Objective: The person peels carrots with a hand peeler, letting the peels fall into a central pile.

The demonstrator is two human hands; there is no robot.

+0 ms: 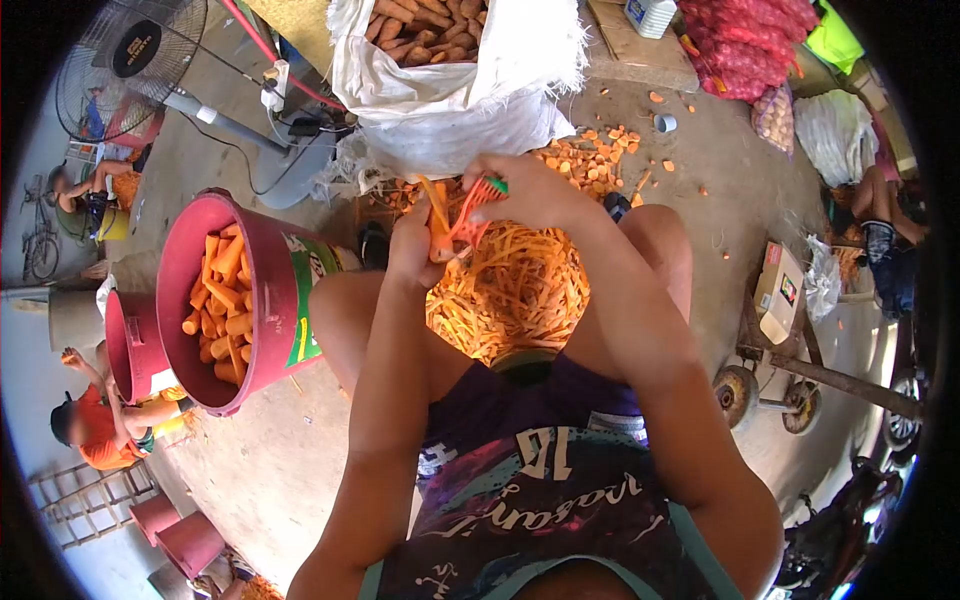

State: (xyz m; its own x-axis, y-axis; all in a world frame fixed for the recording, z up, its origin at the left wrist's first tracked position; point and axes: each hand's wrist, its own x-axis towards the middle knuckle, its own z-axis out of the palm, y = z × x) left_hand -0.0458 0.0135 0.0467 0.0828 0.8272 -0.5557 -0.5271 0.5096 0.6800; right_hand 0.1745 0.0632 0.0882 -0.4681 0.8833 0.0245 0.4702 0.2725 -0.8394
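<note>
My left hand [412,245] is closed round a carrot [440,240], holding it above a heap of orange peels [515,290] between my knees. My right hand [520,195] grips a red and green peeler [478,208], which is against or very near the carrot. A strip of peel stands up at the carrot's top end. Left of my leg, a large red tub [272,290] holds several peeled carrots [225,290]. Beyond my hands, an open white sack [450,110] contains unpeeled carrots [425,30].
Carrot ends [600,155] litter the floor beyond my right hand. A fan [135,50] and cable stand at the upper left. A wheeled cart [790,360] is at the right, red net sacks [750,40] at the upper right. A person in orange [100,430] sits at the left.
</note>
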